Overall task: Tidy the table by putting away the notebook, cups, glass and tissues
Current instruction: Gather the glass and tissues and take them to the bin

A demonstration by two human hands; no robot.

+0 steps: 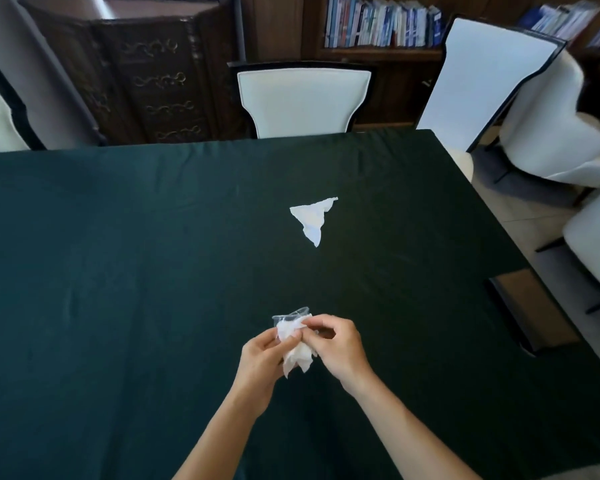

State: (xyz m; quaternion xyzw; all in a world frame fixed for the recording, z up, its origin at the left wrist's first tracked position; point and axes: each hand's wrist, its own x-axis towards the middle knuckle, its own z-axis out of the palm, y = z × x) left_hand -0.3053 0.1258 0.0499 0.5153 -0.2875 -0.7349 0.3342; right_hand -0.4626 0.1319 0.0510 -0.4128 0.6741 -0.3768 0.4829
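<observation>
Stuffing crumpled tissues [297,355] into clear plastic cup [290,318], evidently to consolidate waste: cup pinched by left hand [260,358], tissue pressed in by closed right hand [336,344]. One loose tissue [311,218] remained mid-table [118,271], well apart.

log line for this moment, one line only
stage: gathering tissues | left hand: holds clear cup | right hand: pushing crumpled tissue into cup | remaining: loose tissue on green tablecloth
</observation>
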